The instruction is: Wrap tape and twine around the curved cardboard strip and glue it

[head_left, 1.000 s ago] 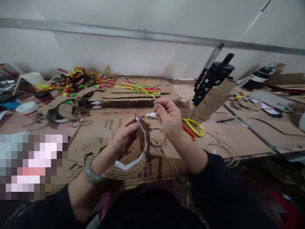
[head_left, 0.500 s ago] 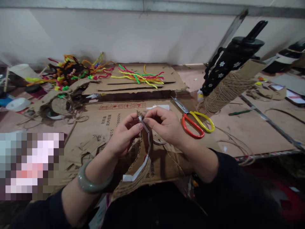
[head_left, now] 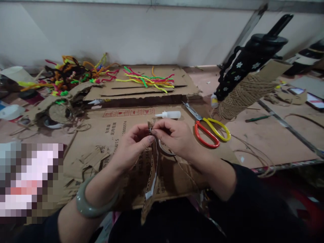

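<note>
My left hand is closed round a curved strip of corrugated cardboard, gripping it near its upper end. A narrow white strip runs along the cardboard's face. At the top end my right hand pinches the white strip between thumb and forefinger, close to the left fingertips. Beneath the right hand hangs a pale curved band; where it begins is hidden. The cardboard's lower end points toward my lap, and its face is now seen almost edge-on.
Under my hands lies a printed cardboard sheet. Beyond them is a small glue bottle, with scissors to its right. Colourful pipe cleaners lie at the back. A twine cone and a black flowered umbrella stand right.
The cardboard strip has turned from showing its broad face to nearly edge-on, its lower end swinging right. Both hands have dropped slightly, and more of the glue bottle shows.
</note>
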Demonstrator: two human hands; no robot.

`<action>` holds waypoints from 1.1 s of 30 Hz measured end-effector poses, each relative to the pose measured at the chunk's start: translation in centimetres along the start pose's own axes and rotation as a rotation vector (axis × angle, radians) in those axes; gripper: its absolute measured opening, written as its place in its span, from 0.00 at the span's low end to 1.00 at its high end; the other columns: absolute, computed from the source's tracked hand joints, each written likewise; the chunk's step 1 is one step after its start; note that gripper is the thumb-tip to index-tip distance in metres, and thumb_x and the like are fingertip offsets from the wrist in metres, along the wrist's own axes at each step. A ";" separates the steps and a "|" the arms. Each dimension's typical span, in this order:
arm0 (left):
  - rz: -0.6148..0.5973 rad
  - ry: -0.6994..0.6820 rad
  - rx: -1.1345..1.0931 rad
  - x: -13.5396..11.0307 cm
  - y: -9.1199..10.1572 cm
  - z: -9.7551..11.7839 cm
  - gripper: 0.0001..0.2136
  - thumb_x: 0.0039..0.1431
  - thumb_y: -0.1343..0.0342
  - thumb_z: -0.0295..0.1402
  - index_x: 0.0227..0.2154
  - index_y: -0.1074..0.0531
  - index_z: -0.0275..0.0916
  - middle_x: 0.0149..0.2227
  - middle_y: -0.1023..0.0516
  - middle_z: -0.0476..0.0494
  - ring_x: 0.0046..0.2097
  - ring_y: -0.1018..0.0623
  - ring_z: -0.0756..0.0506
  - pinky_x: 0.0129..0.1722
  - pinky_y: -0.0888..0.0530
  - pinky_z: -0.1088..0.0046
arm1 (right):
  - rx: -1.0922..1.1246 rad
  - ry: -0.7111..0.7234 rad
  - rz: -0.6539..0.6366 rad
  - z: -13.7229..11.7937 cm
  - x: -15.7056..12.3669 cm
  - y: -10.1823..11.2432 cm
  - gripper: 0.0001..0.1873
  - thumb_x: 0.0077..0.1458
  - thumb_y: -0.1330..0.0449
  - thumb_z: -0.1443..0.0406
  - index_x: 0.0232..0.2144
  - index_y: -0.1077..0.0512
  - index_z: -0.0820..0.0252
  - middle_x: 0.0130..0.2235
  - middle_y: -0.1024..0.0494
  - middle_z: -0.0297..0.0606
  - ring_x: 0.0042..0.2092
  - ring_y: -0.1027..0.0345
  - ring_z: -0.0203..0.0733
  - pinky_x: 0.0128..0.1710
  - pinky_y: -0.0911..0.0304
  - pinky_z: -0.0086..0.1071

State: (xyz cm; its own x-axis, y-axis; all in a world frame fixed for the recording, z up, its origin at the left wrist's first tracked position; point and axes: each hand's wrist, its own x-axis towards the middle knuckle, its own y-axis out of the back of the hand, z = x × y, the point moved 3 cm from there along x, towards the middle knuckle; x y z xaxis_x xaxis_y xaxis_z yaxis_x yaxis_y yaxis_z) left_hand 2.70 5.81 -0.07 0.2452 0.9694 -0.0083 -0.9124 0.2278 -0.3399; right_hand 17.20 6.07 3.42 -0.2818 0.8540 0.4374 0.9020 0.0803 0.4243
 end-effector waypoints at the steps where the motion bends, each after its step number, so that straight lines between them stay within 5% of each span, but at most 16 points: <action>1: 0.002 -0.001 0.001 0.0 0.0 0.0 0.11 0.45 0.30 0.33 0.33 0.22 0.40 0.34 0.18 0.47 0.35 0.21 0.49 0.37 0.25 0.74 | -0.015 0.006 -0.007 -0.1 0.0 0.0 0.06 0.57 0.43 0.66 0.28 0.29 0.59 0.28 0.26 0.31 0.29 0.37 0.32 0.31 0.41 0.28; 33: -0.029 0.069 -0.060 -0.3 -0.4 0.5 0.10 0.44 0.30 0.32 0.31 0.23 0.40 0.30 0.20 0.51 0.32 0.22 0.51 0.33 0.25 0.79 | 0.096 -0.043 -0.040 -0.1 -0.2 0.0 0.05 0.56 0.42 0.66 0.28 0.29 0.60 0.26 0.28 0.30 0.28 0.37 0.31 0.31 0.40 0.28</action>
State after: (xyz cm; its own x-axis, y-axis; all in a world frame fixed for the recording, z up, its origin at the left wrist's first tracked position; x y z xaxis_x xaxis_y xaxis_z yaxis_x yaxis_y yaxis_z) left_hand 2.81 5.49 0.54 0.2952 0.9534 -0.0619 -0.8837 0.2479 -0.3970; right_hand 17.22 5.85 3.37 -0.3061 0.8702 0.3862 0.9178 0.1620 0.3625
